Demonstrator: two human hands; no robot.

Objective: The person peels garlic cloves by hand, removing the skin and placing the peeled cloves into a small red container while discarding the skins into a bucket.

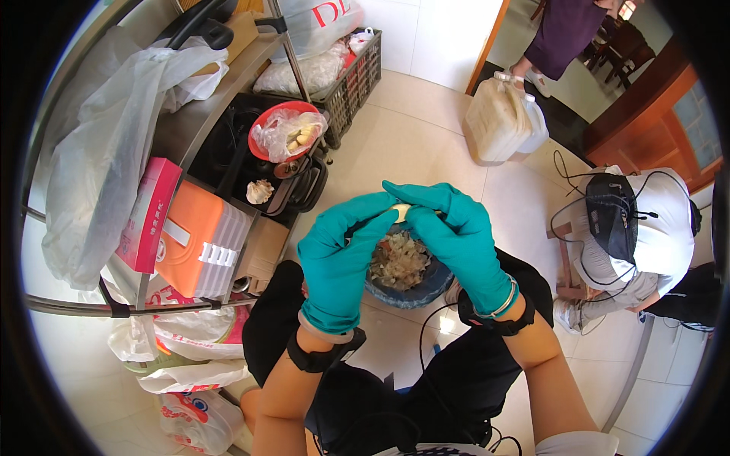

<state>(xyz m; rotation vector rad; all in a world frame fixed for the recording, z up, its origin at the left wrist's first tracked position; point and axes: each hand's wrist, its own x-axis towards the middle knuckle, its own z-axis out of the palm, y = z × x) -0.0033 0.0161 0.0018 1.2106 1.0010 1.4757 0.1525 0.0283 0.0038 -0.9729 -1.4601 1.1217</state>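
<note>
A pale garlic clove [402, 212] is pinched between the fingertips of both my hands, which wear teal rubber gloves. My left hand [342, 251] comes in from the left and my right hand [456, 233] from the right. Beneath them, between my knees, stands a bin lined with a blue plastic bag [408, 297]. Papery skins [402, 261] are heaped inside it. To the left, a red bowl [256, 149] holds a clear plastic bag [274, 134] and several peeled cloves [301, 137]. A garlic bulb [260, 192] sits below that bowl.
At my left is a metal rack [188, 128] with an orange-lidded box [188, 233] and a pink carton [149, 216]. A plastic crate [353, 85] and large jugs [496, 122] stand on the floor ahead. A seated person [656, 222] is at right; another person [564, 37] stands by the doorway.
</note>
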